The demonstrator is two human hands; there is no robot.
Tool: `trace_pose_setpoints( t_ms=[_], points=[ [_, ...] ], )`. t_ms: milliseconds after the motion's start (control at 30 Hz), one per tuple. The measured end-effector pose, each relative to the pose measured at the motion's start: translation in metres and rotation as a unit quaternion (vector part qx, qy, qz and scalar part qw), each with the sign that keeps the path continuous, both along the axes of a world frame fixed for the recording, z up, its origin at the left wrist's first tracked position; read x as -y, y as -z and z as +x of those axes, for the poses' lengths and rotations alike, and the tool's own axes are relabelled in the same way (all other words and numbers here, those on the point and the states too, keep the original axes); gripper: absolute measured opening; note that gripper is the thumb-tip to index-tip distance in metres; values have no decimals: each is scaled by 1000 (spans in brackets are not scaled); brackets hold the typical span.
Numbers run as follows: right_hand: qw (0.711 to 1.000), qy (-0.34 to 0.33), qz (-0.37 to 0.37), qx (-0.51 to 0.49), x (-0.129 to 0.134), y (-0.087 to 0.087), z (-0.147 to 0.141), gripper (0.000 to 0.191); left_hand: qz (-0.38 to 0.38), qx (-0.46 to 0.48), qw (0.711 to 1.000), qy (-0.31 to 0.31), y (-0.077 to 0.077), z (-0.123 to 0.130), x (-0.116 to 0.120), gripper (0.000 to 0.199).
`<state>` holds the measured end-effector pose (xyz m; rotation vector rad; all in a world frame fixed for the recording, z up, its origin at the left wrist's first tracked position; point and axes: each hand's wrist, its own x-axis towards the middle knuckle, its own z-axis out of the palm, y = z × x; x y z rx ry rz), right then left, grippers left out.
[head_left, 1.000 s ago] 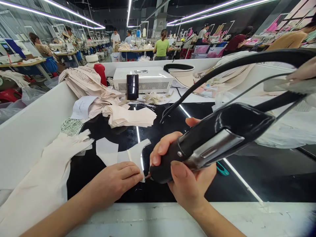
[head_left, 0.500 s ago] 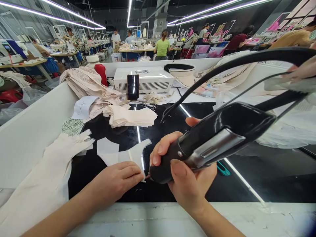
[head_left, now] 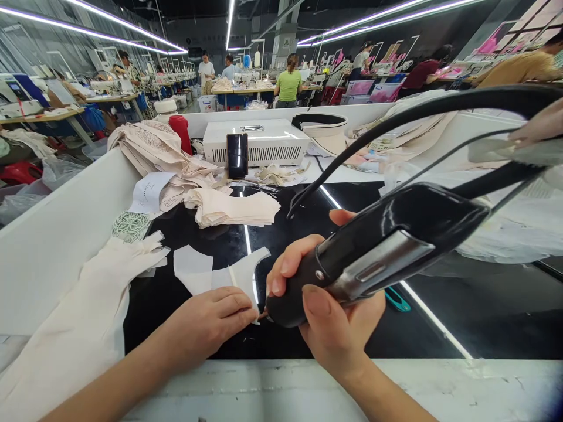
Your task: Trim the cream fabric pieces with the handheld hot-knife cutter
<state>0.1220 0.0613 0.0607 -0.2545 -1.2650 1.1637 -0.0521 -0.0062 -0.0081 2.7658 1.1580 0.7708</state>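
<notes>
- Thin white fabric panel (head_left: 246, 271), curved edge, flat under left hand (head_left: 215, 319); thumb hidden, cannot tell if that grip is closed.
- Right hand (head_left: 332, 328): grip clamped round smooth black handheld tool (head_left: 382, 252), metal-trimmed; tip at panel's lower corner, contact unclear.
- Glossy black table (head_left: 484, 310) gives room rightward; pale front edge below.
- Thick cable (head_left: 373, 130) arches above; limp cream fabric (head_left: 83, 305) left; layered stack (head_left: 240, 208) beyond.
</notes>
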Motion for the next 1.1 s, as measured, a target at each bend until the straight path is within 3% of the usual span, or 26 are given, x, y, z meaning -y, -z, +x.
trace_pose_setpoints(
  t_ms=[300, 567, 833, 967, 1100],
  points=[
    [1000, 10, 9, 28, 4, 5, 1, 33, 5, -2, 1000, -2, 4, -1, 1, 30],
    [999, -12, 3, 31, 2, -7, 8, 50, -35, 32, 998, -29, -8, -1, 5, 28],
    [993, 110, 3, 30, -32, -14, 27, 40, -59, 17, 998, 9, -30, -1, 18, 27],
    [993, 116, 5, 33, -43, -9, 25, 42, -32, -9, 999, 3, -37, 1, 5, 27],
    [992, 119, 5, 51, -43, -7, 21, 43, 45, -61, 997, -7, -31, 12, -15, 27]
  ],
)
